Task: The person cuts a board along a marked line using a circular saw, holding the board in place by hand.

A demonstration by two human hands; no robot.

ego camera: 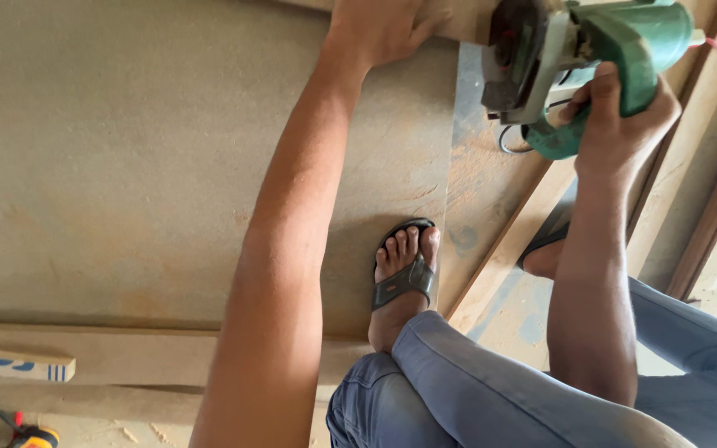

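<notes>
Right hand [620, 124] gripped green saw [591, 50] firmly | left hand [379, 29] lay flat on board [168, 149], holding nothing | best kept clear of blade.

My right hand [620, 124] wrapped around handle of green power saw [574, 58], saw body at top edge of view, over right edge of large brown board [126, 149]. My left hand [379, 29] pressed flat on board near its far right edge, just beside saw. My sandalled foot [404, 278] planted on board's near right corner. Narrow wood strip [508, 249] runs diagonally beside that edge.
</notes>
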